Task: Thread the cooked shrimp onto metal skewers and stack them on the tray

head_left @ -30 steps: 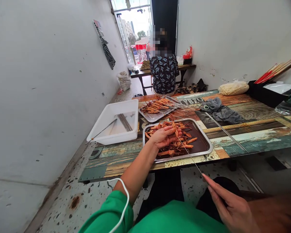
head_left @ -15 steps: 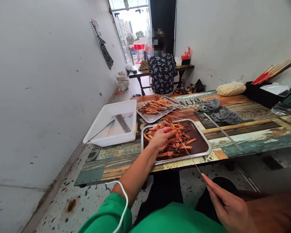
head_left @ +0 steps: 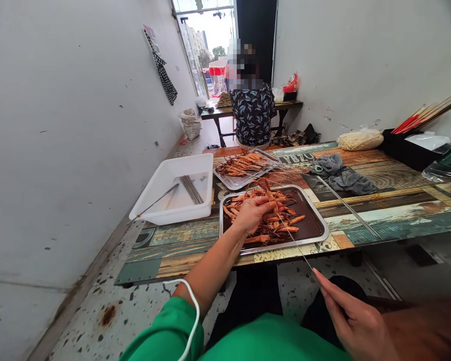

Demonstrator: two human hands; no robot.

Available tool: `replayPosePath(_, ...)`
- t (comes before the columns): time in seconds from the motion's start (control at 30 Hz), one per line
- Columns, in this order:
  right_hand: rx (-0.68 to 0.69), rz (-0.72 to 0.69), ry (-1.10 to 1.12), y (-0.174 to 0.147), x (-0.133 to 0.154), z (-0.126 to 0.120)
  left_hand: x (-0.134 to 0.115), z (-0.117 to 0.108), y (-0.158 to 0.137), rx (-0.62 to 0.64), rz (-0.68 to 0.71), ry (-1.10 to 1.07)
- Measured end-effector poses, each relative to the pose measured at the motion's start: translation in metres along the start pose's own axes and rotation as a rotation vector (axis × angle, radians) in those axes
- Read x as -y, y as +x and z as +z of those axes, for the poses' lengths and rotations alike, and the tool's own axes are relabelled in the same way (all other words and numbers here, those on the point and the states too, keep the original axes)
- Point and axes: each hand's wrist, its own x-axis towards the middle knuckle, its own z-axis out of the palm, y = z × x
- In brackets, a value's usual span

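My left hand (head_left: pixel 256 213) is closed on a reddish-brown strip of marinated food (head_left: pixel 265 188) above a metal tray (head_left: pixel 311 208). The strip's exact kind is unclear. In my right hand (head_left: pixel 355 308), thumb and fingers pinch the near end of a thin metal skewer (head_left: pixel 298 246). The skewer slants up to the left, its far tip hidden at the strip and my left fingers. Beneath, loose orange-brown strips (head_left: pixel 261 238) lie heaped in dark sauce. Farther back, loaded skewers (head_left: pixel 244 163) rest on a second tray (head_left: pixel 229 181).
A white tub (head_left: pixel 173 215) with metal skewers (head_left: pixel 191 189) stands left. Grey cloths (head_left: pixel 349 179), more skewers (head_left: pixel 349 208), a bagged pale bundle (head_left: pixel 361 139) and a black box (head_left: pixel 402 150) of sticks are to the right. Another person (head_left: pixel 252 113) sits ahead, back turned.
Both hands keep their grips on the strip and the skewer, nearly still. The strip's upper end shifts slightly; the whole view moves a little.
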Motion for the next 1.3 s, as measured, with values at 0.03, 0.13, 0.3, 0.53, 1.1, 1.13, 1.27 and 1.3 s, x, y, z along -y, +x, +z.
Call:
replayPosePath(0.03, -0.003, 0.009, 0.006, 0.0, 0.0, 0.0, 0.001, 0.0, 0.0, -0.003, 0.0, -0.002)
replayPosePath(0.13, -0.004, 0.035, 0.045, 0.001, 0.001, 0.002, 0.002, 0.0, 0.0, -0.018, 0.001, 0.0)
replayPosePath(0.3, -0.041, 0.184, 0.232, 0.004, 0.007, 0.006, 0.003, 0.0, 0.001, -0.025, 0.003, -0.007)
replayPosePath(0.53, 0.111, 0.821, 1.0, 0.01, 0.014, 0.016, 0.001, 0.0, 0.002, -0.045, -0.027, -0.066)
replayPosePath(1.1, 0.129, 0.797, 0.977, 0.008, 0.017, 0.019, -0.001, 0.0, 0.002, -0.072, 0.026, -0.166)
replayPosePath(1.13, 0.131, 0.795, 0.975, 0.008, 0.016, 0.019, 0.0, 0.0, 0.002, -0.071, 0.033, -0.164)
replayPosePath(1.27, 0.106, 0.801, 0.972, 0.006, 0.016, 0.02, 0.001, 0.0, 0.002, -0.071, 0.057, -0.155)
replayPosePath(1.3, 0.094, 0.811, 0.974, 0.006, 0.016, 0.02, 0.001, 0.001, 0.001, -0.072, 0.06, -0.149)
